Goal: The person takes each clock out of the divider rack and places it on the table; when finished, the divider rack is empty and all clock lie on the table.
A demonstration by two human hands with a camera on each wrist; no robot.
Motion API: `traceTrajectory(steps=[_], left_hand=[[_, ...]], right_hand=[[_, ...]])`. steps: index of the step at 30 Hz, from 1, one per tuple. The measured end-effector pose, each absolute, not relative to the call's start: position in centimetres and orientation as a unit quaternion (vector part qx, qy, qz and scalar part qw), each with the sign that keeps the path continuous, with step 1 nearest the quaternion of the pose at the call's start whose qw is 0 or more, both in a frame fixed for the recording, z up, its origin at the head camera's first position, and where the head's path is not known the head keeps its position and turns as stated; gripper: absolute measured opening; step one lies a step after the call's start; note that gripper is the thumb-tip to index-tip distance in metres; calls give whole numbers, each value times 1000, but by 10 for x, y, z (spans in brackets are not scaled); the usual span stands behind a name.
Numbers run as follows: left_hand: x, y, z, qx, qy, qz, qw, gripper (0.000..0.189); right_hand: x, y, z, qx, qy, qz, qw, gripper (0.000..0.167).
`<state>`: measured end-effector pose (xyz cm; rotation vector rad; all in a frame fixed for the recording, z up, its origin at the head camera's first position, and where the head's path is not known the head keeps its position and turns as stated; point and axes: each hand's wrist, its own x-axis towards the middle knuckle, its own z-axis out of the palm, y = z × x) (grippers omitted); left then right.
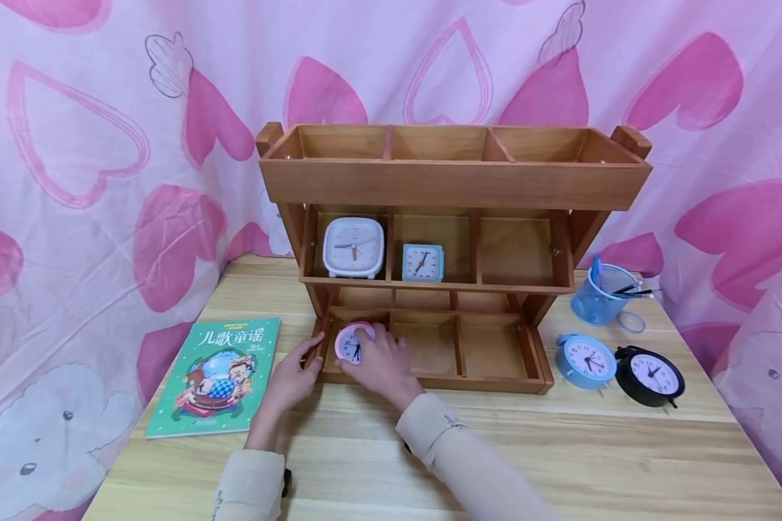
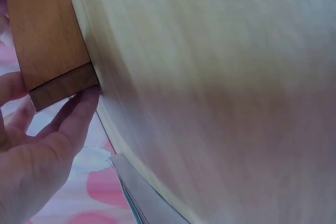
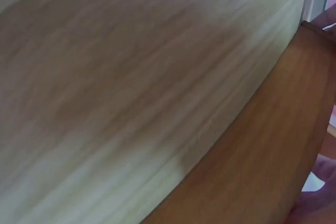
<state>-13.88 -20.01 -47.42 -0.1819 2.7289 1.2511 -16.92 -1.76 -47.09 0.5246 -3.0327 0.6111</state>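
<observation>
A small round pink alarm clock (image 1: 347, 347) stands in the bottom left compartment of a brown wooden tiered shelf (image 1: 456, 184). My right hand (image 1: 386, 367) holds this clock from the right and above, covering part of its dial. Only a sliver of that hand shows at the right edge of the right wrist view. At the shelf's lower left front corner, my left hand (image 1: 293, 380) grips the wood. The left wrist view shows its thumb and fingers on either side of the wooden end piece (image 2: 65, 85).
On the middle tier stand a white clock (image 1: 354, 247) and a small teal clock (image 1: 423, 263). To the right are a blue clock (image 1: 586, 361), a black clock (image 1: 650, 376), a blue pen holder (image 1: 598, 307) and a ring (image 1: 631, 322). A green book (image 1: 218, 376) lies left.
</observation>
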Motion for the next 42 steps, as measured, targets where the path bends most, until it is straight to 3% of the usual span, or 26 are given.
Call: traceTrajectory(steps=[14, 24, 30, 33, 42], left_hand=[[-136, -198, -475, -61, 904, 418, 60, 50], [-137, -198, -476, -62, 907, 412, 59, 50], [-137, -197, -476, -68, 900, 424, 75, 50], [-136, -197, -476, -72, 900, 423, 78, 50], [-135, -198, -473, -72, 899, 424, 81, 50]], right_hand=[[-175, -25, -476, 144, -969, 189, 73, 61], [-167, 1, -439, 185, -922, 312, 136, 54], [-155, 54, -428, 211, -891, 360, 182, 47], [-144, 93, -430, 177, -904, 343, 185, 46], [-88, 223, -436, 30, -946, 278, 167, 68]])
